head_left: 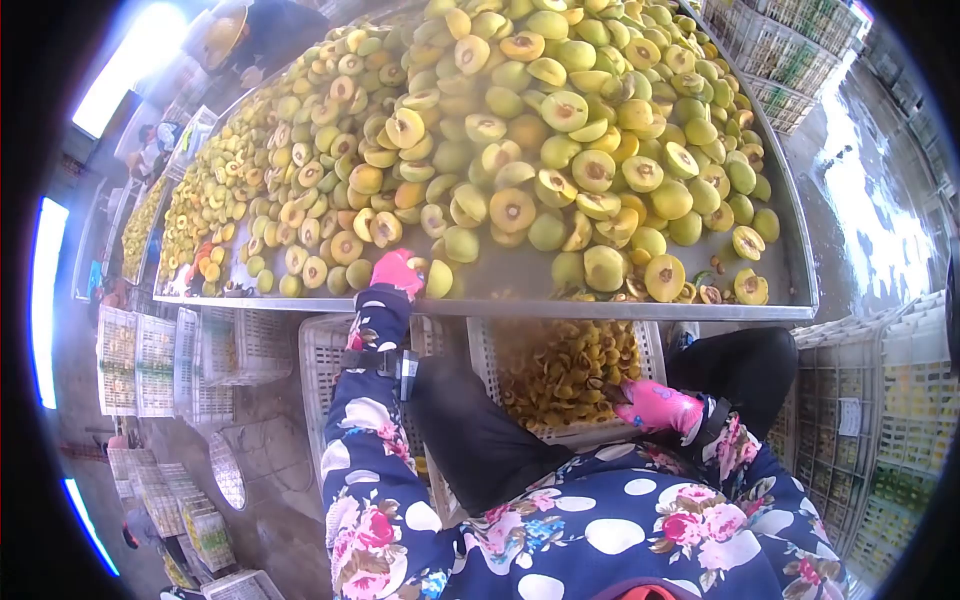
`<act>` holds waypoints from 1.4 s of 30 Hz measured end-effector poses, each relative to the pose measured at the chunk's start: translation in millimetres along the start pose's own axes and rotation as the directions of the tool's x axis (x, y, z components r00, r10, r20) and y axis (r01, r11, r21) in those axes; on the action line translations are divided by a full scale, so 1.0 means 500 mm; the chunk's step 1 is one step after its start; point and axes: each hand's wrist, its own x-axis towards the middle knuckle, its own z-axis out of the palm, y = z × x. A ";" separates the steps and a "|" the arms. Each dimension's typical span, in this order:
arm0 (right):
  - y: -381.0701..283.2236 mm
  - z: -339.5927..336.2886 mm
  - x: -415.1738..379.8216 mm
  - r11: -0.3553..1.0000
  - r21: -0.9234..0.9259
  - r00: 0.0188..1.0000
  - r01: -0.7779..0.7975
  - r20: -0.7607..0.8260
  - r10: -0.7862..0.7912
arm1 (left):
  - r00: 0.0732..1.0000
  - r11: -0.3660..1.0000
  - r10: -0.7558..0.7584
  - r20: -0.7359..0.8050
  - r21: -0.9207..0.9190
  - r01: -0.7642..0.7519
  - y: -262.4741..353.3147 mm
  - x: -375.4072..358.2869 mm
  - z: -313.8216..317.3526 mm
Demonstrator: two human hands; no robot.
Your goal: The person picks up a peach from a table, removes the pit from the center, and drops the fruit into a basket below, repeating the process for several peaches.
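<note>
Halved yellow-green stone fruit (515, 210) lies heaped on a metal-rimmed table (560, 309) in front of me. At its near edge my left hand (397, 272), in a pink glove, has its fingers curled around a piece of fruit, partly hidden by the glove. A pale green fruit half (438, 279) lies right beside those fingers. Lower down, my right hand (660, 408), also gloved in pink, is over the right side of a white crate (484, 350) between my knees. Its fingers are bent together against brownish-yellow fruit pieces (570, 370); what they hold is hidden.
Another white crate (312, 360) stands under the table edge by my left leg. Stacked crates (850, 430) rise close on my right, with more crates (155, 360) at the left. A person in a yellow helmet (224, 38) is at the table's far left.
</note>
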 end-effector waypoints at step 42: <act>-0.083 0.037 -0.038 0.701 -0.301 0.497 0.646 -0.531 -0.686 | 0.976 -0.467 -0.057 0.209 -0.870 0.159 0.506 -0.366 0.079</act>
